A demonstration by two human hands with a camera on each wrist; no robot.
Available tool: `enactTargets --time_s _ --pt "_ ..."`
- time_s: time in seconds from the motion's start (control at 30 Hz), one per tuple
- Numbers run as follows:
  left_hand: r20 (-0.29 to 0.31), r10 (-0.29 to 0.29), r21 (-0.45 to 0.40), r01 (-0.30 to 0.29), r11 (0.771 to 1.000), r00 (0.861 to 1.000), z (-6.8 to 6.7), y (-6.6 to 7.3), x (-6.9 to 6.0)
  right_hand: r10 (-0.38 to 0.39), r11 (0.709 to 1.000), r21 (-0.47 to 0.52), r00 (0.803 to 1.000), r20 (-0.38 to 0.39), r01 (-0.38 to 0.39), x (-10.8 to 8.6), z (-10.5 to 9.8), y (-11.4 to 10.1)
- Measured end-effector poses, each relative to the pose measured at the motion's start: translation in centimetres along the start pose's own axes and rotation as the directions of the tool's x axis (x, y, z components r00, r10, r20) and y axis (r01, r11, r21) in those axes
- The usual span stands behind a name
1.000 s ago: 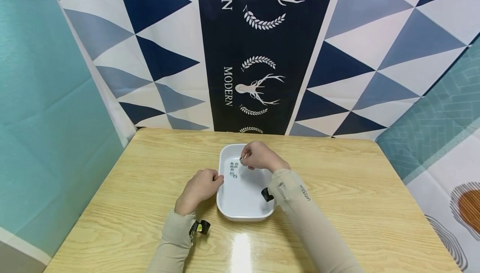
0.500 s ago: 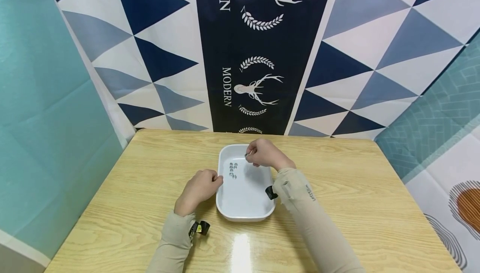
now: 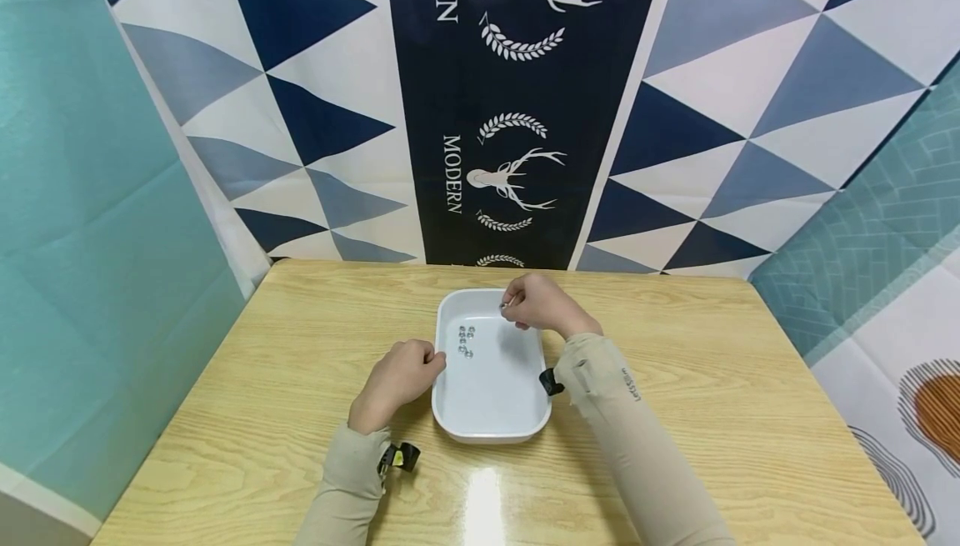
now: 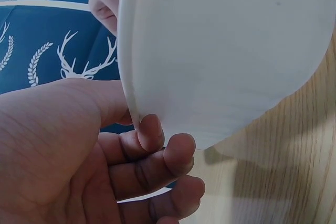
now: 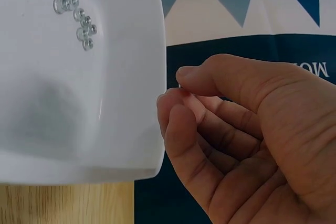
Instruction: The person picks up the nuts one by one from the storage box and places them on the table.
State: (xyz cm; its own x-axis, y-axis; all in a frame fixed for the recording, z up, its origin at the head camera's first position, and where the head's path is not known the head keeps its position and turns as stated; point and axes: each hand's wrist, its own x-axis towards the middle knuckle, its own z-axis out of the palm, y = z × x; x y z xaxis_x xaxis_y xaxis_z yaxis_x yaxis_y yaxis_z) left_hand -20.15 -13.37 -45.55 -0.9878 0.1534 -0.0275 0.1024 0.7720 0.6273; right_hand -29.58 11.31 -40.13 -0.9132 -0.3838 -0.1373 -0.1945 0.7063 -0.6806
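Note:
A white rectangular tray (image 3: 491, 400) with rounded corners stands on the table. My left hand (image 3: 403, 373) pinches its left rim, fingers (image 4: 178, 153) against the outer wall and the thumb over the edge. Several small shiny ring-shaped pieces (image 3: 462, 335) form a cluster in the tray's left part; in the right wrist view these clear, silvery rings (image 5: 83, 34) lie close together. Over the tray's far right corner, my right hand (image 3: 546, 306) pinches a tiny shiny piece between thumb and fingertips. Only a sliver of that piece shows, so its exact shape is hidden.
The wooden table (image 3: 675, 379) extends on both sides of the tray. Behind its far edge hangs a patterned cloth (image 3: 510, 154) with triangles and deer heads. A teal sheet (image 3: 112, 237) closes off the left side.
My right hand has moved to the right, away from the cluster and toward the tray's far right corner, still pinching the tiny piece. The left hand keeps its hold on the rim.

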Motion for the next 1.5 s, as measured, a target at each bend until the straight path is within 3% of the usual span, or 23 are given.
enactTargets --time_s 1.13,1.5 --pt "0.015 -0.012 -0.027 0.013 1.000 1.000 0.1 0.0 0.0 0.043 0.999 0.013 0.998 -0.037 -0.043 -1.4 -2.2 3.9" --pt "0.024 -0.013 -0.026 0.014 1.000 1.000 0.0 -0.1 -0.2 0.028 0.999 0.040 0.998 -0.051 -0.026 -1.9 -2.1 4.8"
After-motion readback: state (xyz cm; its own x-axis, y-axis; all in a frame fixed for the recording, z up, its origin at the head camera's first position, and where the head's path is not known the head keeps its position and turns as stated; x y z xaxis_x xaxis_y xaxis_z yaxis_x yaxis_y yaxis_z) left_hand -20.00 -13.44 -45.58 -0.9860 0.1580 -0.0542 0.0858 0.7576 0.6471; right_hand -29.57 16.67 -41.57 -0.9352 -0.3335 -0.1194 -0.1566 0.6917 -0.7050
